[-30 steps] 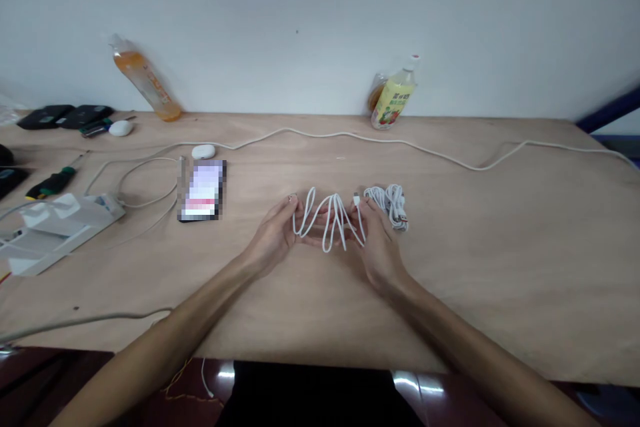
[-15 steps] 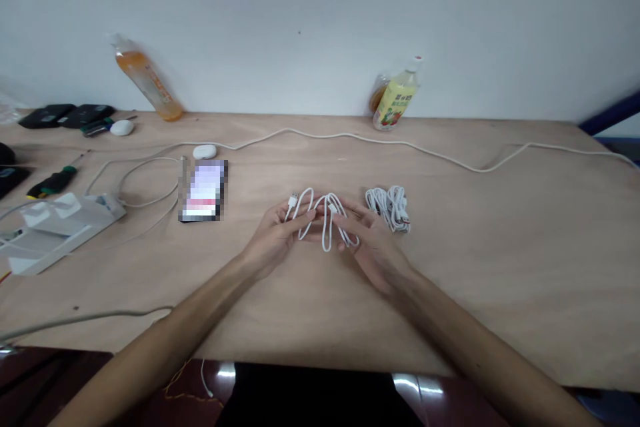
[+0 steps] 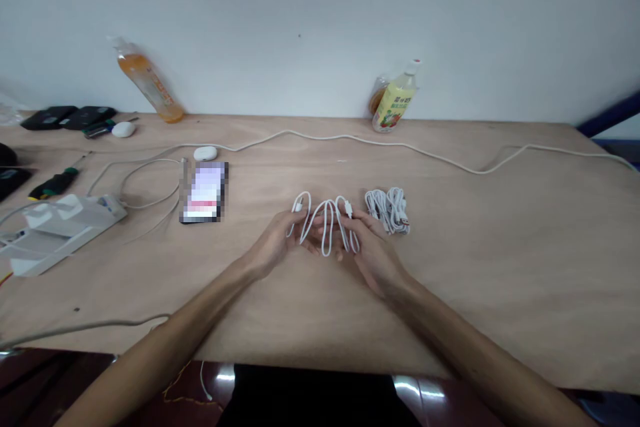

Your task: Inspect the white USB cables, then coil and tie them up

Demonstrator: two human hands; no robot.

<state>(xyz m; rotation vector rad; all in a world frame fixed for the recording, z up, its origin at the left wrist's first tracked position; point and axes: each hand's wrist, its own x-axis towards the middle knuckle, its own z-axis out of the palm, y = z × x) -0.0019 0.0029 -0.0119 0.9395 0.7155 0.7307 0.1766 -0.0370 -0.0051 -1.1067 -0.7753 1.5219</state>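
A white USB cable (image 3: 327,227) hangs in several loose loops between my two hands, above the middle of the table. My left hand (image 3: 278,240) closes on its left side, close to one plug (image 3: 299,204). On the other side my right hand (image 3: 369,237) grips the loops, with the second connector (image 3: 349,208) showing by its thumb and fingers. Some fingertips are hidden behind the loops. Just beyond the right hand lie coiled white cables (image 3: 389,209), bundled on the tabletop.
A phone (image 3: 205,192) and a white earbud case (image 3: 205,153) lie to the left, near a white power strip (image 3: 65,233) and a screwdriver (image 3: 56,183). An orange bottle (image 3: 153,88) and a yellow bottle (image 3: 396,103) lean at the wall. A long cord (image 3: 375,142) crosses the table (image 3: 500,267).
The loops between my hands have spread wider. The left plug has shifted right and turned, and the other connector now stands clear above the right thumb. The bundled cables have not moved.
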